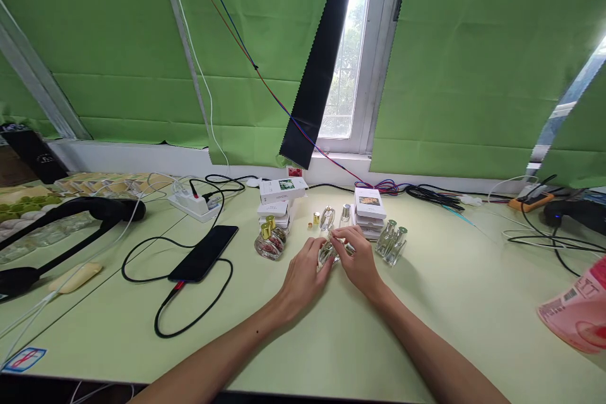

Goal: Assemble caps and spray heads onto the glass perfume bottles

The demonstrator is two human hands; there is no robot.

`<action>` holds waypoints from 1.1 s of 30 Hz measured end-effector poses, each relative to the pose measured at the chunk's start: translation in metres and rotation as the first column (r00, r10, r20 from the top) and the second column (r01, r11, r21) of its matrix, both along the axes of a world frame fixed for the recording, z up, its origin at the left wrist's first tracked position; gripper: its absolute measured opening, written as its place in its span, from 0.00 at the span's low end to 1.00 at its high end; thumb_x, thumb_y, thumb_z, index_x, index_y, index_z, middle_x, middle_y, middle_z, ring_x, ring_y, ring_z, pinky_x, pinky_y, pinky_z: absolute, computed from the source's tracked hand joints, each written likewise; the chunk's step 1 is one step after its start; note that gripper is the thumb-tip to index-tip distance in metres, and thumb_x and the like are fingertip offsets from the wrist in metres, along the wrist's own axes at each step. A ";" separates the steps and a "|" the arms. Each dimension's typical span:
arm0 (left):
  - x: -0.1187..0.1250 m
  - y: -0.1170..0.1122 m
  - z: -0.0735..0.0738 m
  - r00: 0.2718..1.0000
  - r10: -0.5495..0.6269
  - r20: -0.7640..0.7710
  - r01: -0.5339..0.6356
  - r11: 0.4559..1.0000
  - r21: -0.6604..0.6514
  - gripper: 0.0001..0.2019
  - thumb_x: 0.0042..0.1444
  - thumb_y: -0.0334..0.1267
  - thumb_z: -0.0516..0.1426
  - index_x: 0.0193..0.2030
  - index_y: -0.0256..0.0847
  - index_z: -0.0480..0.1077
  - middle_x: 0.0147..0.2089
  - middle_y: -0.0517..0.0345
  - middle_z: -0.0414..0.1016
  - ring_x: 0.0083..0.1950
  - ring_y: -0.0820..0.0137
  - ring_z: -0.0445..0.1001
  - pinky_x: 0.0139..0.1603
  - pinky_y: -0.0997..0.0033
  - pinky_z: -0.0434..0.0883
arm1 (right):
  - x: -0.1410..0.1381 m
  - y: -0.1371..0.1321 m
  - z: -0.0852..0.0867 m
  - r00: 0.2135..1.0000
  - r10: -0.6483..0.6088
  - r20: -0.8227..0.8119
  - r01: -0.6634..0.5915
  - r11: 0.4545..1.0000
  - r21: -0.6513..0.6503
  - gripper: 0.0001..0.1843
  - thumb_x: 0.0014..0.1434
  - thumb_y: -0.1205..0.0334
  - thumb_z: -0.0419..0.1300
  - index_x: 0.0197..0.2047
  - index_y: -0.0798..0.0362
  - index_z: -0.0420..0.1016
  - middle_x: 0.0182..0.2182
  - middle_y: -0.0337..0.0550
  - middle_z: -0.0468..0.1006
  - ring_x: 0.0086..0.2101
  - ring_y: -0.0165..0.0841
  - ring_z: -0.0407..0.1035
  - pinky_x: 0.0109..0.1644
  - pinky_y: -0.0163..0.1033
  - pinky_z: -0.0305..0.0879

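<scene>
My left hand (305, 271) is closed around the side of a small clear glass bottle (326, 255) on the table. At the top of that bottle, the fingers of my right hand (357, 262) are pinched together; what lies between them is too small to make out. Just behind stand another clear glass bottle (327, 218) and a slim bottle with a silvery top (345, 214). A gold cap (316, 218) and a tiny gold ring (310, 225) lie beside them. To the left are rounded bottles with gold caps (269, 241); to the right, slim clear bottles (391, 243).
White boxes are stacked at the left (283, 189) and right (369, 204) behind the bottles. A phone (204, 254) with a looping cable, a power strip (194, 205) and headphones (89, 211) occupy the left. A pink package (580, 309) stands at the right edge.
</scene>
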State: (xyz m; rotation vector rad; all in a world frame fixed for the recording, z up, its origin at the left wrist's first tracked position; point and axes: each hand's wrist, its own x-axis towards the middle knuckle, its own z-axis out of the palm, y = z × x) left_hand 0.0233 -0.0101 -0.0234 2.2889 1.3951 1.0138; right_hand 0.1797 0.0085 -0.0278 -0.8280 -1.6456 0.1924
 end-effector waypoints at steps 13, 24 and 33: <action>0.000 -0.001 0.002 0.998 0.027 -0.059 -0.030 0.999 -0.044 0.08 0.64 0.41 0.55 0.46 0.42 0.67 0.46 0.52 0.76 0.37 0.63 0.75 0.34 0.66 0.66 | 0.000 0.000 0.000 1.000 0.008 -0.007 -0.008 1.000 -0.010 0.05 0.66 0.65 0.60 0.41 0.47 0.78 0.37 0.44 0.82 0.41 0.40 0.71 0.41 0.45 0.69; 0.001 -0.005 0.006 0.993 0.047 -0.105 -0.051 0.998 -0.028 0.07 0.64 0.42 0.54 0.42 0.42 0.66 0.39 0.54 0.76 0.36 0.63 0.75 0.33 0.67 0.63 | 0.000 -0.002 0.003 1.000 0.003 0.008 -0.003 1.000 -0.015 0.06 0.67 0.64 0.59 0.39 0.48 0.78 0.37 0.45 0.81 0.40 0.41 0.71 0.42 0.46 0.70; 0.001 -0.005 0.006 0.990 0.050 -0.130 -0.056 0.997 -0.047 0.08 0.65 0.43 0.53 0.40 0.41 0.67 0.35 0.56 0.74 0.34 0.63 0.74 0.31 0.68 0.60 | 0.000 0.000 0.002 0.999 0.015 0.033 -0.014 0.999 -0.029 0.06 0.67 0.67 0.58 0.40 0.48 0.75 0.38 0.45 0.81 0.42 0.40 0.70 0.41 0.44 0.69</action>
